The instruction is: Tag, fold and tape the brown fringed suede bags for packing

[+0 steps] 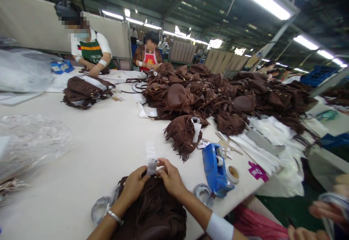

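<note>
A dark brown bag (155, 211) lies in front of me at the table's near edge, its surface gathered in folds. At its top edge a small whitish wrapped strip (152, 166) stands up. The thumb and fingers of my left hand (134, 186) close on the strip's left side. My right hand (171, 177) is bent on the other side, its fingertips pinched at the bag's top edge by the strip; what exactly they hold is too small to make out. A silvery roll of tape (100, 211) lies left of the bag, and another tape roll (203, 193) lies right of it.
A blue tape dispenser (214, 171) stands at right beside a small tape roll (232, 174). Brown fringed bags (185, 102) are heaped across the table's far side. Clear plastic (35, 143) lies at left. Two people work opposite; another person's hands (327, 211) show at lower right.
</note>
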Demonstrator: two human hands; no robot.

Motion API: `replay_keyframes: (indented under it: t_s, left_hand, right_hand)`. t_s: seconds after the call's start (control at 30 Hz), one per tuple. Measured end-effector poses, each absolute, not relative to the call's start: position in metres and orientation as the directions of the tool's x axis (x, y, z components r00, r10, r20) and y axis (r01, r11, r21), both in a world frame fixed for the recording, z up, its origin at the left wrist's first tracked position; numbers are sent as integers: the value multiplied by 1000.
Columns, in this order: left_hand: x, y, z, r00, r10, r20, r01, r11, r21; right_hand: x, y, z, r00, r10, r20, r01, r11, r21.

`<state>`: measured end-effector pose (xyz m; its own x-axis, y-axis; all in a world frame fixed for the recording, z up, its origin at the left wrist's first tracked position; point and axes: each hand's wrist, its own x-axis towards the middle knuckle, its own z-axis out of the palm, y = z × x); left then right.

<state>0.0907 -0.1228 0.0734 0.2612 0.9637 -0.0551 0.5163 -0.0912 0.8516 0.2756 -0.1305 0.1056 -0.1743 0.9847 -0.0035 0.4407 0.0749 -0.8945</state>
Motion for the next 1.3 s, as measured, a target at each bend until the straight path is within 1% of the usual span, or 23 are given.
replay_keyframes:
  t_s: [0.07,0.17,0.27,0.37,0.53,0.6,0.7,0.77,0.8,0.87,0.93,1.0,1.07,1.17,1.23,1.3]
  left_hand:
    - [89,-125,76,264,964,-38,496,-101,863]
    - [87,-132,83,278,961,-6,478,-133,868]
    - [89,-138,86,300,954,28,468,-173,867]
    - [91,-141,82,313,948,62,468,-210,859]
    - [76,-146,72,312,948,62,537,-230,812]
    - [64,-144,74,326,945,29,609,-233,758]
    - [50,-136,87,415,908,-52,716,-291,635]
    - [47,-127,97,491,863,-120,750,-349,561]
    - [47,-123,100,522,840,-147,751,-371,546]
    - [48,-117,103,577,797,-179,739,-415,531]
    - [48,-116,102,610,771,-183,711,-430,557]
    - [46,-116,101,635,746,-200,684,-423,594]
    - [40,-115,100,652,719,-243,670,-395,628]
    - [26,-111,102,621,699,-355,700,-291,652]
    - [17,-108,101,579,684,-444,735,-202,647]
    - [11,-105,99,566,661,-493,743,-151,651]
  right_hand:
    - [285,-140,105,-178,983,40,501,125,-857]
    - [293,-153,103,-192,979,68,569,167,-805]
    - [291,-159,102,-222,971,85,599,205,-774]
    - [286,-161,103,-306,944,123,616,295,-730]
    - [287,-162,97,-469,865,180,683,484,-547]
    - [290,-162,94,-520,836,173,683,529,-503]
    - [293,-159,93,-579,797,171,653,579,-488]
    - [294,-154,96,-568,801,189,663,581,-471]
    - [295,-151,99,-543,819,186,687,560,-463]
    - [297,-141,104,-489,865,113,743,481,-465]
    - [302,-127,111,-474,880,-35,776,398,-489]
    - [309,-114,119,-511,841,-177,776,364,-515]
    - [318,-103,129,-565,781,-267,759,366,-538]
    - [326,-95,142,-644,694,-322,717,400,-571]
    - [328,-95,146,-691,644,-328,685,439,-581]
    - [330,-95,143,-716,612,-337,669,463,-581]
